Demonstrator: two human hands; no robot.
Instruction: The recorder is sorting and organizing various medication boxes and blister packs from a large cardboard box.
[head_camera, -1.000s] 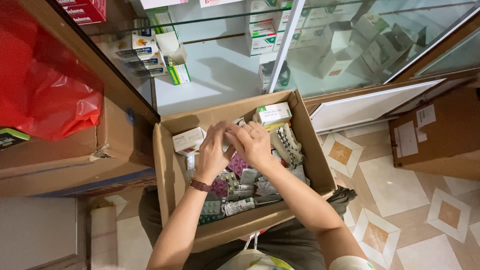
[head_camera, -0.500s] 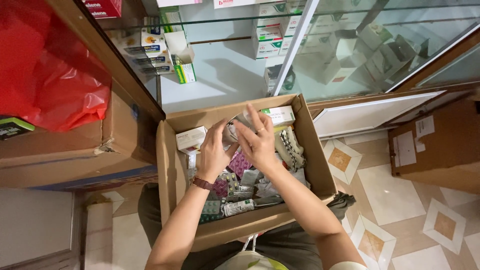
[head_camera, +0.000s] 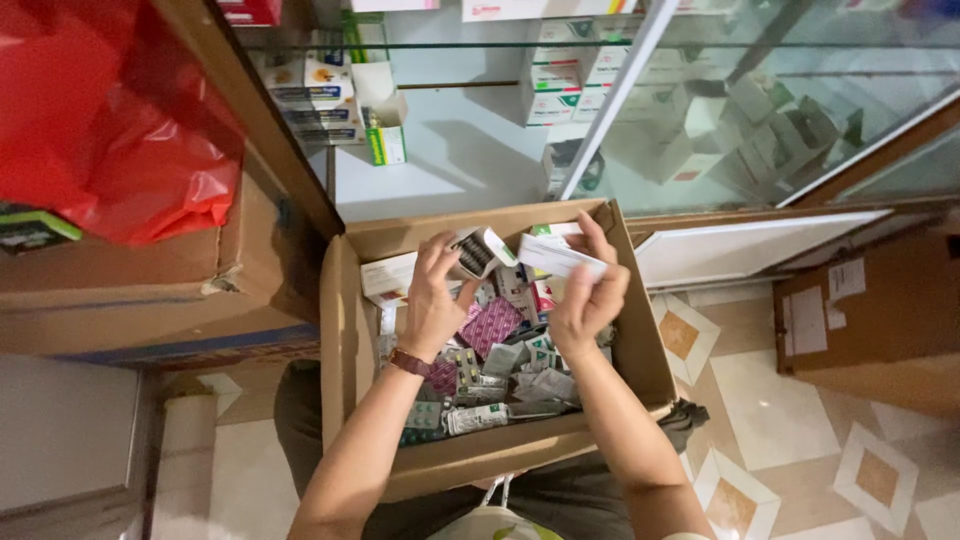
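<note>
Seen from above, a person leans over an open cardboard box (head_camera: 345, 330) full of loose blister strips and small medicine cartons, which rests on their lap in front of a glass display cabinet (head_camera: 450, 140).

On the left, the left hand (head_camera: 432, 300), with a watch on its wrist, is raised over the box's far end. Its fingers (head_camera: 437, 250) are curled closed around a small white carton (head_camera: 484, 250) with an open end that shows dark blister strips inside. The carton's long axis tilts up and to the right, toward the other hand.

Just to the right, close but apart, the right hand (head_camera: 588, 295) pinches a flat white packet (head_camera: 556, 258) between thumb and fingers. The packet lies nearly level, its long axis pointing left toward the carton's open end. The two items almost meet above the box.

Below both hands, a purple blister strip (head_camera: 493, 325) lies in the pile.
</note>
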